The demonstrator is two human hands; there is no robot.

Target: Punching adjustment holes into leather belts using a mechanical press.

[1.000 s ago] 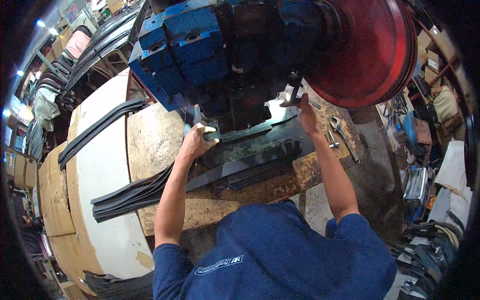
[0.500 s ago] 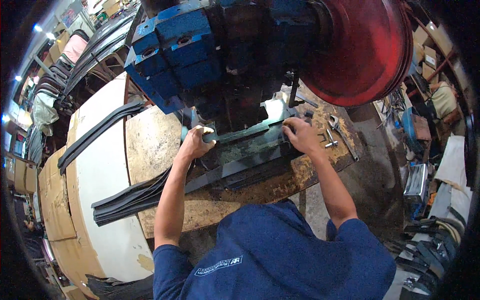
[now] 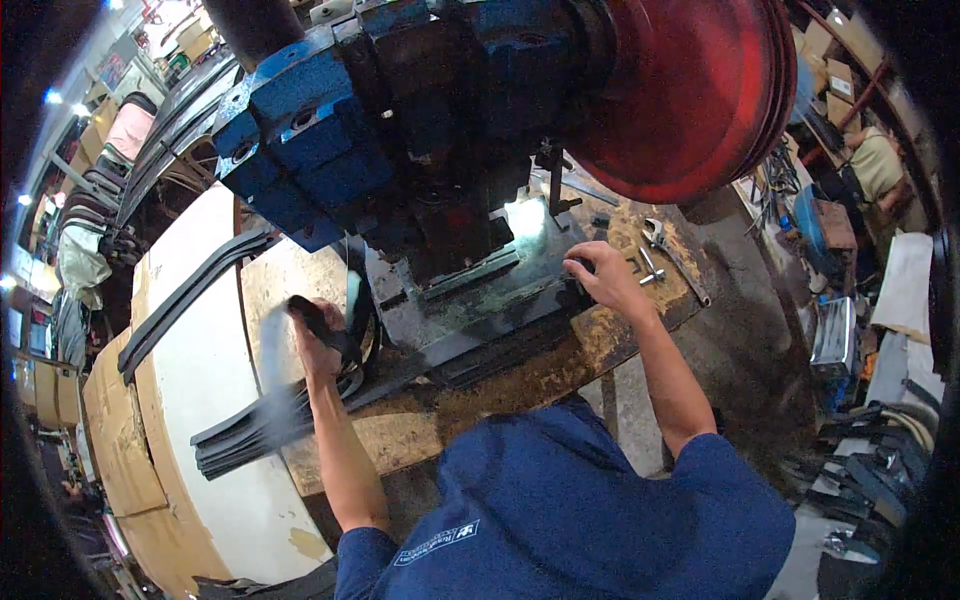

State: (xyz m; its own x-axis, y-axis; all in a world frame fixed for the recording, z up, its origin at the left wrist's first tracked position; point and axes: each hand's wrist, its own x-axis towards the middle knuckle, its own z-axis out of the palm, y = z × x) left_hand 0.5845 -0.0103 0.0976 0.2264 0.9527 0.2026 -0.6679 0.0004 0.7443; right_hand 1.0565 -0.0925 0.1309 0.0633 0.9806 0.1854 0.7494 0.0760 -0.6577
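My left hand [image 3: 320, 345] is closed around a black strip [image 3: 316, 318], left of the blue press [image 3: 320, 150]. The strip's loose part is smeared by motion and hangs over a fanned stack of black strips [image 3: 235, 445]. My right hand [image 3: 608, 278] rests at the right end of the metal press bed [image 3: 470, 318], its thumb and fingers curled together. Something dark shows at those fingertips, but I cannot make out what it is. More black strips [image 3: 510, 350] lie along the near edge of the bed.
A large red flywheel [image 3: 690, 100] sits at the press's right. An adjustable wrench [image 3: 682, 268] and a small T-shaped tool [image 3: 650, 270] lie on the worn wooden bench [image 3: 610, 335]. Another bundle of black strips [image 3: 185, 305] lies on the white board [image 3: 205, 335] at left.
My left hand has moved left, from the bed's left end, and now holds a black strip. My right hand stays near the bed's right end. The whole view has shifted slightly.
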